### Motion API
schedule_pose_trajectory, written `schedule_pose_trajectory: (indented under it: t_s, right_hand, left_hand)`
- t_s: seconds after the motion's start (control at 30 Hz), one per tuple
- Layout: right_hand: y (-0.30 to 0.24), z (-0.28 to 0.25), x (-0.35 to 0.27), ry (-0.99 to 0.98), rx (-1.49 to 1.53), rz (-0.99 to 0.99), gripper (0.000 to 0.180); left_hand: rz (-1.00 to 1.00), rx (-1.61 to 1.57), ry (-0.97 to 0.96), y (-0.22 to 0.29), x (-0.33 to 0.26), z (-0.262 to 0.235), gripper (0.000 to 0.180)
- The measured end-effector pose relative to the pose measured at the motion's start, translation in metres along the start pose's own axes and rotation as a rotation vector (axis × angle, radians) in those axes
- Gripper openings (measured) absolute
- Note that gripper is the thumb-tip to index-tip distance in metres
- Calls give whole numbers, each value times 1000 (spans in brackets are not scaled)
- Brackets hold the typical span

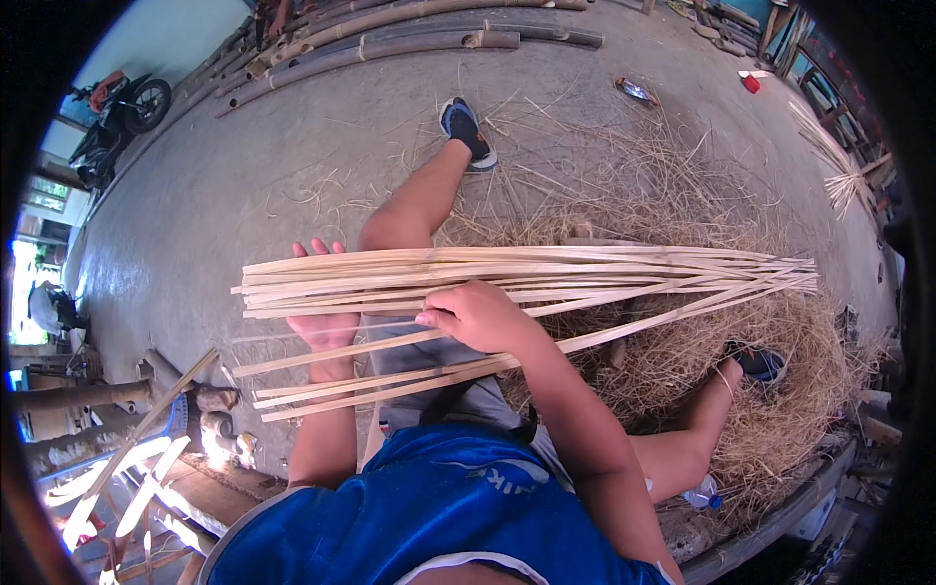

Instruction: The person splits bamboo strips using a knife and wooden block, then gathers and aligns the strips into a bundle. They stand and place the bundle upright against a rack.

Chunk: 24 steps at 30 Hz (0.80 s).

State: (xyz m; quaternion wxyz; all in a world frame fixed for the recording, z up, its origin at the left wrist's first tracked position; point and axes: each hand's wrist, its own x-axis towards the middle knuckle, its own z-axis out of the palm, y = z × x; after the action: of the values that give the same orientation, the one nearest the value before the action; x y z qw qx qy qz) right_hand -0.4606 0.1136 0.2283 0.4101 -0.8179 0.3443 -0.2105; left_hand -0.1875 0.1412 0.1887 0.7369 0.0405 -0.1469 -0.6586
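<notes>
A fan of long, pale bamboo strips [546, 261] lies crosswise over my lap, its strips drawn together at the right and spread apart at the left. Underneath its left part is my left hand [327, 330], palm up; the fingertips show beyond the far edge, stretched out, and the middle of the hand is hidden by the strips. My right hand [476, 317] is closed, thumb against fingers, on a bamboo strip [390, 345] near the middle. A few separate strips [380, 385] hang nearer to me, below the main bundle, passing under my right wrist.
Thin bamboo shavings [702, 380] heap up on the floor around my right foot. Thick bamboo poles [390, 47] lie along the far side. A motorbike [122, 117] stands at far left. Another strip bundle [850, 180] leans at right. A plastic bottle [704, 493] lies by my right leg.
</notes>
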Motion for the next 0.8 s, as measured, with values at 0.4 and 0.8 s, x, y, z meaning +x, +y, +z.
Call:
schedule_pose_trajectory:
  t_s: [0.4,0.8]
  right_hand:
    - [-12,-32,12,-625,328,117,41]
    - [0,-12,10,-868,576,24,41]
  left_hand:
    - [-19,-46,16,-3,-2,7,53]
    - [-29,19,-29,13,-1,-26,58]
